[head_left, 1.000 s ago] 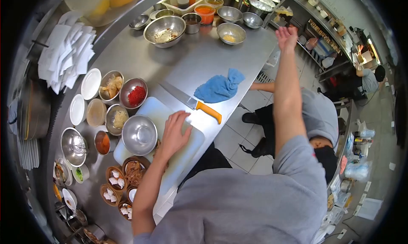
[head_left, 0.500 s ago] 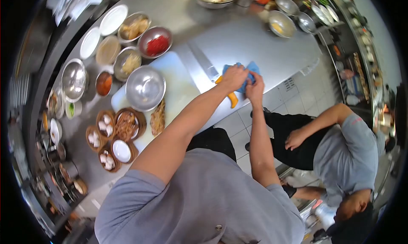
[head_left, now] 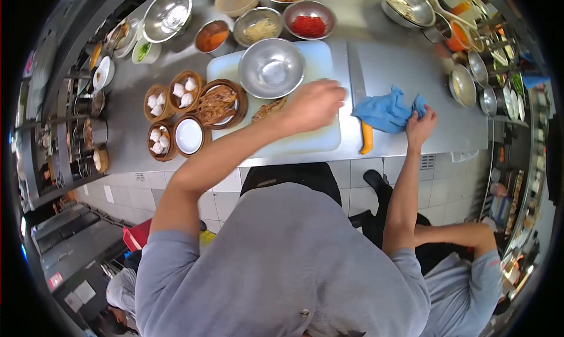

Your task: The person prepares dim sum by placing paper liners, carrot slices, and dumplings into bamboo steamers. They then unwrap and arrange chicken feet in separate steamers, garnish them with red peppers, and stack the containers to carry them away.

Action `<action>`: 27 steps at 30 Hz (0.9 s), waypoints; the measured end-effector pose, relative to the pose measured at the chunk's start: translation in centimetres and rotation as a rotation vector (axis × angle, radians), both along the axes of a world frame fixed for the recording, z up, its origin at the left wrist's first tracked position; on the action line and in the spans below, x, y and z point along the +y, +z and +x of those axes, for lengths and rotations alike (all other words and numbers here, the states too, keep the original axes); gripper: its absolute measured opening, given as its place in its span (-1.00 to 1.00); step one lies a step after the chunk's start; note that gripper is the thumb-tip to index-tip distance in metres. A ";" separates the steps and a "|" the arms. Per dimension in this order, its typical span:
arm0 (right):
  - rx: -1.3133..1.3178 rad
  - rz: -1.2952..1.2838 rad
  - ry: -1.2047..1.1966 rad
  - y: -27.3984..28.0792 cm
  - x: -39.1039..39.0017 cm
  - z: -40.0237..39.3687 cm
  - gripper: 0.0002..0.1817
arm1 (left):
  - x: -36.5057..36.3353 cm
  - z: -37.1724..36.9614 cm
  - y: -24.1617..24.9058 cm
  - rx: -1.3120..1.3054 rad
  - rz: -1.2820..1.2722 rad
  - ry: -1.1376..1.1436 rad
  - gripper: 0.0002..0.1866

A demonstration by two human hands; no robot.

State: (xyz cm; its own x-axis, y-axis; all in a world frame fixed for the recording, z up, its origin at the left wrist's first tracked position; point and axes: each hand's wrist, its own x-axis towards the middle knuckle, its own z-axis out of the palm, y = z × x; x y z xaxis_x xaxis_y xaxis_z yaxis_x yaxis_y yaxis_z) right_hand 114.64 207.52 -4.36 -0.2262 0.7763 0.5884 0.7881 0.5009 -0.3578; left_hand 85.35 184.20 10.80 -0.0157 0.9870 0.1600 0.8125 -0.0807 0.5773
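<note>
Blue cloth (head_left: 385, 111): now gripped only by right hand (head_left: 420, 125), fingers clamped on its edge.
Left hand (head_left: 314, 105): moved off cloth, fingers loosely curled over cutting board (head_left: 317, 140).
Knife (head_left: 359, 96): untouched on table (head_left: 423, 78).

Crumpled blue cloth (head_left: 385, 111) on steel counter beside orange-handled knife (head_left: 359, 96)

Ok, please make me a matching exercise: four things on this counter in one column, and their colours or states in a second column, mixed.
Things:
1. cloth
2. knife handle
3. steel bowl on the cutting board
4. left hand

States:
a. orange
b. empty
c. blue, held by the right hand
d. over the board, holding nothing visible

Pairs: 1-c, 2-a, 3-b, 4-d
</note>
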 end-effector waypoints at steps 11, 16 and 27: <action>-0.127 -0.486 0.247 2.2 -13.9 -6.7 -0.45 | -12.8 -4.9 -4.5 0.563 -0.222 0.134 -0.75; 0.038 -0.605 0.103 4.2 -15.2 -7.1 -0.42 | -11.0 -5.9 -2.5 0.292 -0.302 0.090 -0.83; 0.067 -0.460 -0.017 9.6 -21.1 -4.6 -0.34 | -4.3 -7.0 -1.1 -0.197 -0.313 -0.001 -0.93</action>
State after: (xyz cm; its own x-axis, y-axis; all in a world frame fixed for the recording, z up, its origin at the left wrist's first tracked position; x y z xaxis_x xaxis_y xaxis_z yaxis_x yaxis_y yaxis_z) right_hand 110.03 186.44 5.23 -0.1845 0.9633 0.1951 0.7625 0.2655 -0.5899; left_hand 78.33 179.93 9.72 -0.0155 0.9877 -0.1558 0.6837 0.1242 0.7191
